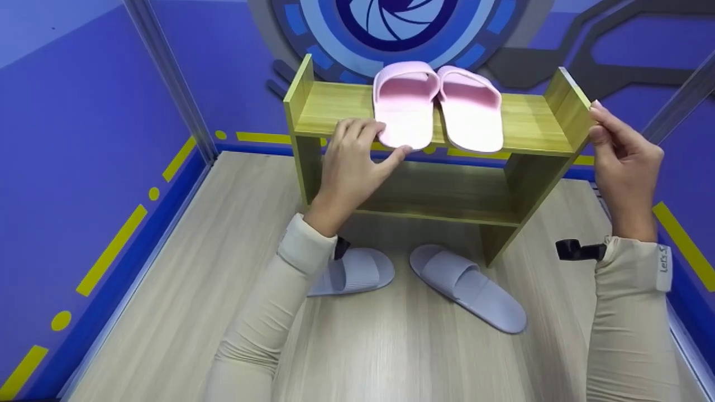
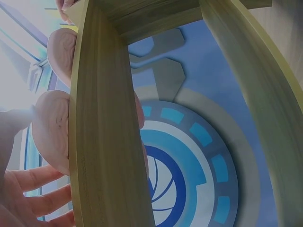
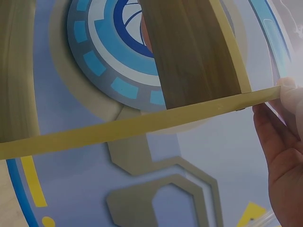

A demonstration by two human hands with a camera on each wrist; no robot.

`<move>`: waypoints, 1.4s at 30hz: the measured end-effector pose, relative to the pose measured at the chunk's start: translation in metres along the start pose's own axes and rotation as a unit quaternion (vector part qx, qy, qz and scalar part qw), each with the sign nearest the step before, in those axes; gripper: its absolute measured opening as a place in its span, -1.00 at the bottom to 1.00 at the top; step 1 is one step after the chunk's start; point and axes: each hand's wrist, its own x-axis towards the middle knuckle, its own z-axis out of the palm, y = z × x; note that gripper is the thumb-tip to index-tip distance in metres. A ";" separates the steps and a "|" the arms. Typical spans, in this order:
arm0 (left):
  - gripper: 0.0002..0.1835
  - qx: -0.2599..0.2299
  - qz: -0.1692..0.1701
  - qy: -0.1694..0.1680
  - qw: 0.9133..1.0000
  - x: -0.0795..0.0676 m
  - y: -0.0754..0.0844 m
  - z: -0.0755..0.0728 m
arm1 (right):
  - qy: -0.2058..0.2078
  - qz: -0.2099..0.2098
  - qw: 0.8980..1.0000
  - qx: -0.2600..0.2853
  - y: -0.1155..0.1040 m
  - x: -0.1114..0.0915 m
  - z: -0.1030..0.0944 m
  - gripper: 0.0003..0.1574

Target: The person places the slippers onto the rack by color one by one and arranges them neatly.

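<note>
A pair of pink slippers stands on the top board of a wooden shoe rack. My left hand is at the left pink slipper. Its thumb touches the heel end and its fingertips lie along the slipper's left side. In the left wrist view, the spread fingers reach toward the front edge of the board. Beside it stands the right pink slipper, heel outward. My right hand pinches the upper front corner of the rack's right side panel between thumb and fingers.
Two grey slippers lie on the wood-patterned floor before the rack. The left grey slipper is partly hidden by my left arm; the right grey slipper lies at a slant. A blue patterned wall stands behind the rack.
</note>
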 end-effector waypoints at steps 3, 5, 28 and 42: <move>-0.39 -0.002 0.005 -0.001 1.000 -0.001 -0.002 -0.001 | -0.002 0.009 1.000 -0.001 -0.001 0.001 0.000 -0.64; -0.39 -0.001 0.008 -0.005 1.000 -0.002 -0.002 -0.001 | -0.003 0.009 1.000 -0.008 -0.001 0.001 0.000 -0.63; -0.50 -0.027 0.144 0.031 0.989 0.002 -0.032 -0.027 | -0.063 0.023 0.989 -0.128 -0.010 -0.011 -0.014 -0.35; -0.51 -0.058 0.126 0.094 0.986 0.014 -0.085 -0.065 | -0.047 0.067 0.986 -0.144 0.005 -0.061 -0.030 -0.29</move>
